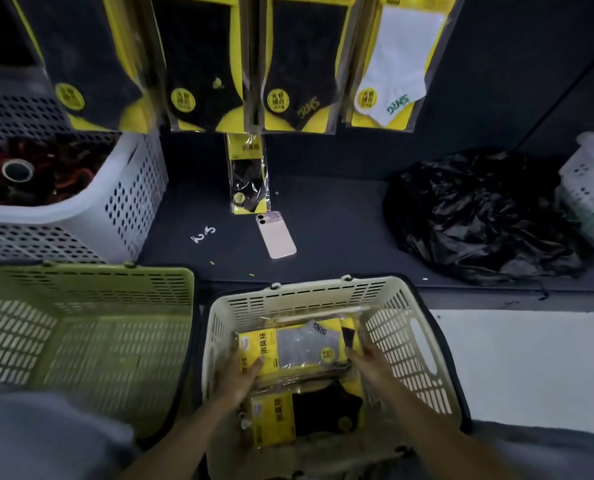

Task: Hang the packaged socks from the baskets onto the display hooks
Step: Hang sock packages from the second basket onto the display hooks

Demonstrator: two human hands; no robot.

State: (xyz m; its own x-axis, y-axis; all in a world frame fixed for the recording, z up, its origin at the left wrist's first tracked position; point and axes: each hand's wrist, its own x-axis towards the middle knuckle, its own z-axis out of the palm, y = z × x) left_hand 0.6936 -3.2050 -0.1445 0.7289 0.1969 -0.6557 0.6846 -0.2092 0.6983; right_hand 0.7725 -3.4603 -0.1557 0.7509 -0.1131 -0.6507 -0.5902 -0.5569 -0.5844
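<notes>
Both hands reach into the cream basket, which sits beside a green basket. The left hand grips the yellow header end of a grey-sock pack lying on top of the pile, thumb over its face. The right hand lies against the pack's other end; blur hides whether its fingers curl round it. A black-sock pack lies lower in the same basket, nearer the person. Above, hanging packs line the dark display wall, and on the shelf below them lie a loose pack, a phone and a black plastic bag
</notes>
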